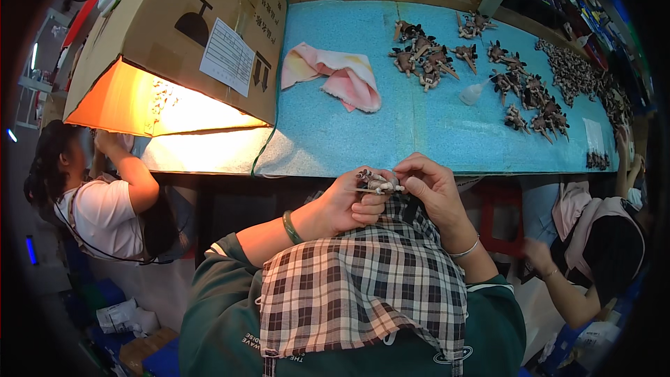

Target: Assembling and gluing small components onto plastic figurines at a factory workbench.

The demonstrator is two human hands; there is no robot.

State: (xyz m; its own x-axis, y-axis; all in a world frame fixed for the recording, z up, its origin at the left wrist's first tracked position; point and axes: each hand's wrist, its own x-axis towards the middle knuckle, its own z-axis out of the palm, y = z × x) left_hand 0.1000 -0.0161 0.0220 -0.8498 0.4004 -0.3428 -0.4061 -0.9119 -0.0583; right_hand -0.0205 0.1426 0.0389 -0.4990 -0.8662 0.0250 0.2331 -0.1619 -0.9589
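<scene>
Just past the table's front edge, over my lap, my left hand grips a small brown and cream figurine. It lies sideways across the fingers, and a thin pale stick-like part juts out at its left end. My right hand meets the figurine's right end with thumb and forefinger drawn together. Whatever lies between those fingertips is too small or hidden to make out. Similar figurines are heaped on the blue table mat ahead, with another group farther right.
A cardboard box, lit orange inside, stands at the left on the table. Near it lie a pink and yellow cloth and a green cord. A small translucent bottle lies among the figurines. Other people sit at both sides.
</scene>
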